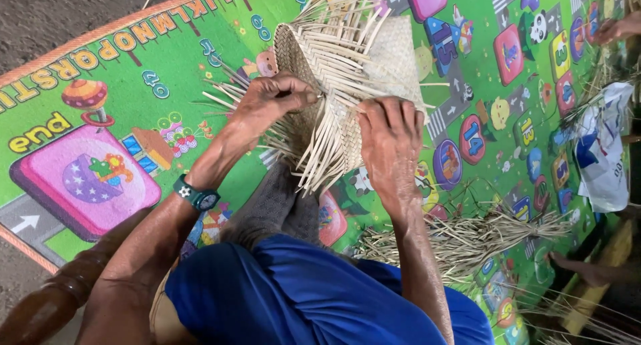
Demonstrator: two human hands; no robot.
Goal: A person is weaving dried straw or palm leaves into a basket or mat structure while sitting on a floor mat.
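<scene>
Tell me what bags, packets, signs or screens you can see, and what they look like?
Plastic bag: right edge of the mat, crumpled, white with blue and red print.
Play mat: spread on the floor, green with an orange border, printed with colourful picture tiles, letters and numbers.
No screens in view.

Left hand (270, 101), right hand (389, 141) gripping woven straw basket (374, 65) over play mat (120, 105).
</scene>
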